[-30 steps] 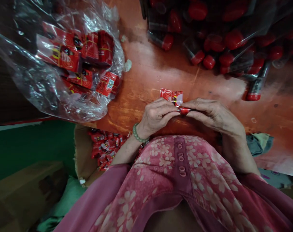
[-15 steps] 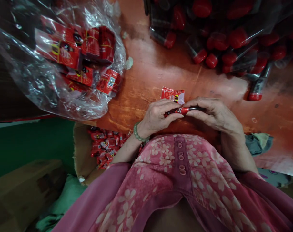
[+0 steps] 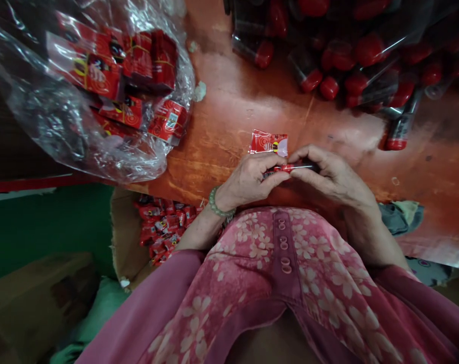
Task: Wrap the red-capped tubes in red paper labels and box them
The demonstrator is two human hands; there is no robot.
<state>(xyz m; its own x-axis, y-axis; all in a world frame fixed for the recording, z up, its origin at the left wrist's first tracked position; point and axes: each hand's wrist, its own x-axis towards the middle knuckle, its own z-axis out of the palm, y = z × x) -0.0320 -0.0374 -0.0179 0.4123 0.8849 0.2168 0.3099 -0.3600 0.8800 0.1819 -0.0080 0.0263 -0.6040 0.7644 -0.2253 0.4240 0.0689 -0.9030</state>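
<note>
Between my two hands, just in front of my body, a slim red-capped tube [image 3: 298,167] lies sideways, its clear and dark part to the right. My left hand [image 3: 252,177] pinches the red end between thumb and fingers, which cover much of it. On the other end, the thumb and fingers of my right hand [image 3: 330,174] are closed. Just beyond my left fingertips, a few printed red cards [image 3: 269,143] lie overlapping on the orange-red table [image 3: 229,111].
Many clear tubes with red caps [image 3: 330,87] are heaped at the upper right; one tube [image 3: 400,129] lies at the near edge. A clear plastic bag [image 3: 138,169] holds bundled red cards. Below the table edge, a cardboard box [image 3: 121,232] contains small red items. A cloth [image 3: 400,217] rests at right.
The tube has shifted slightly within my fingers, and more of its clear, dark part shows beside my right hand. The whole view has moved a little; both hands keep their grip.
</note>
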